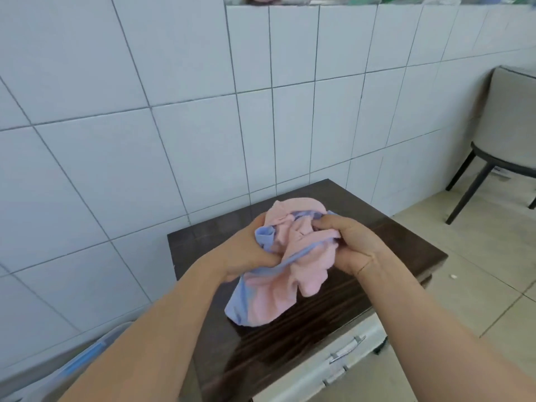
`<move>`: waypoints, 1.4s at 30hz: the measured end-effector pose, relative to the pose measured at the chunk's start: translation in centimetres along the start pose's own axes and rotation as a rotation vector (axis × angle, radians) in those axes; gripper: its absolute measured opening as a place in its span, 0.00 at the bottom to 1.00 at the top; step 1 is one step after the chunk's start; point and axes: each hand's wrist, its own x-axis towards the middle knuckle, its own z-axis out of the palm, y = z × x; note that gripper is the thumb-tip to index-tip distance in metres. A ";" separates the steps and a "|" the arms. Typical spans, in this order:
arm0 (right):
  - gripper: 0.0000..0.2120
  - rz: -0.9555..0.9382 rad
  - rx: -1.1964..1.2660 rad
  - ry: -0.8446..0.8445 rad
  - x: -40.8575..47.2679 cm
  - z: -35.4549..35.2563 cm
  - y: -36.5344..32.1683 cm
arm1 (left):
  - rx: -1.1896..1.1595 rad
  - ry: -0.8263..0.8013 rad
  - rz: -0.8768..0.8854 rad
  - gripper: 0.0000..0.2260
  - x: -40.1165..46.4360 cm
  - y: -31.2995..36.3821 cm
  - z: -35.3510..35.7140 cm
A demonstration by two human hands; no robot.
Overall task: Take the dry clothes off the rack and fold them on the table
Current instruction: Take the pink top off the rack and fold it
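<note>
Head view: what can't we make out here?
- Pink and blue garment: bunched between left hand and right hand, so its type is unclear.
- Fingertips of both hands: buried in the cloth.
- Items on the wall ledge: cut off by the top edge, blurred.
- Chair: cut off at the right.

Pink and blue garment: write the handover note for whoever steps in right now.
Left hand: grips the bunched pink and blue garment at its left side.
Right hand: grips its right side.
Garment: crumpled, lower end resting on the dark wooden table.
Done: this piece is off the rack and at the table.
Left: spread it flat, fold it, then fetch more clothes; the rack is out of view.
</note>
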 end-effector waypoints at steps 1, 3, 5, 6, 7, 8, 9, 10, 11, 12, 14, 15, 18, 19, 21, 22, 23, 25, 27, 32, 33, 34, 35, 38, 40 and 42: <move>0.06 0.001 0.027 -0.023 -0.8 0.6 0.2 | 0.039 0.015 0.021 0.28 -0.6 0.5 0.6; 0.08 0.002 -0.023 -0.021 -2.1 1.5 0.8 | 0.097 0.039 0.061 0.21 -1.7 1.1 1.7; 0.09 -0.064 -0.306 0.119 -3.0 1.4 1.2 | 0.014 0.110 0.052 0.21 -3.0 1.9 2.3; 0.09 -0.096 -0.484 0.189 -3.3 1.1 1.3 | -0.102 0.142 0.048 0.22 -3.7 2.1 2.3; 0.10 -0.118 -0.662 0.213 -3.7 0.8 1.4 | -0.253 0.167 0.046 0.22 -4.2 2.1 2.1; 0.11 -0.133 -0.828 0.210 -4.1 0.5 1.4 | -0.420 0.191 0.029 0.22 -4.7 2.1 2.0; 0.12 -0.145 -0.979 0.205 -4.4 0.2 1.4 | -0.571 0.217 -0.010 0.22 -5.2 2.2 1.9; 0.12 -0.167 -1.106 0.208 -5.0 0.1 1.5 | -0.668 0.246 -0.048 0.22 -5.7 2.4 2.1; 0.11 -0.195 -1.208 0.222 -5.4 0.1 1.7 | -0.725 0.270 -0.078 0.18 -6.0 2.4 2.3; 0.09 -0.226 -1.272 0.231 -5.6 0.3 2.0 | -0.768 0.267 -0.098 0.13 -6.4 2.5 2.7; 0.07 -0.225 -1.235 0.221 -6.0 0.8 2.6 | -0.842 0.227 -0.127 0.06 -7.3 3.1 3.6; 0.08 -0.170 -1.072 0.215 -6.3 1.1 2.7 | -0.873 0.214 -0.117 0.05 -7.7 3.3 3.7; 0.10 -0.013 -0.415 0.091 -7.2 1.8 2.1 | -0.937 0.195 -0.054 0.11 -8.4 2.9 3.3; 0.12 -0.011 -0.264 0.047 -7.4 2.0 1.9 | -0.919 0.204 -0.060 0.11 -8.5 2.5 2.9; 0.16 -0.046 -0.057 0.014 -7.6 2.6 1.8 | -0.749 0.221 -0.119 0.09 -8.7 1.6 2.7; 0.16 -0.062 0.014 0.016 -7.7 2.9 2.1 | -0.535 0.225 -0.136 0.07 -8.8 1.3 2.7; 0.16 -0.078 0.058 0.030 -7.7 3.3 2.5 | -0.254 0.234 -0.129 0.04 -8.9 1.2 2.6; 0.13 -0.091 0.088 0.067 -7.7 4.1 3.4 | 0.218 0.190 -0.091 0.06 -9.0 1.8 2.4; 0.09 -0.127 -0.025 0.164 -7.8 4.7 3.7 | 0.355 0.041 -0.061 0.04 -9.2 3.4 2.0; 0.08 -0.403 -0.453 0.211 -8.6 5.6 3.2 | -0.297 -0.058 0.080 0.11 -10.4 6.5 1.2; 0.07 -0.461 -0.555 0.172 -8.8 5.7 3.1 | -0.314 0.009 0.091 0.09 -10.4 6.7 1.2; 0.07 -0.509 -0.702 0.178 -8.7 5.7 2.7 | -0.281 0.081 0.093 0.10 -10.2 6.6 1.3; 0.08 -0.561 -0.925 0.247 -8.3 5.8 2.5 | -0.211 0.157 0.084 0.11 -9.9 6.3 1.3; 0.13 -0.670 -1.200 0.362 -7.7 5.3 1.9 | -0.081 0.335 0.070 0.18 -9.3 5.7 1.3; 0.10 -0.645 -1.074 0.304 -8.0 5.1 2.1 | -0.038 0.331 0.086 0.21 -9.0 5.8 1.8; 0.09 -0.517 -0.890 0.286 -7.9 5.1 2.0 | 0.157 0.307 0.141 0.17 -8.9 5.8 2.4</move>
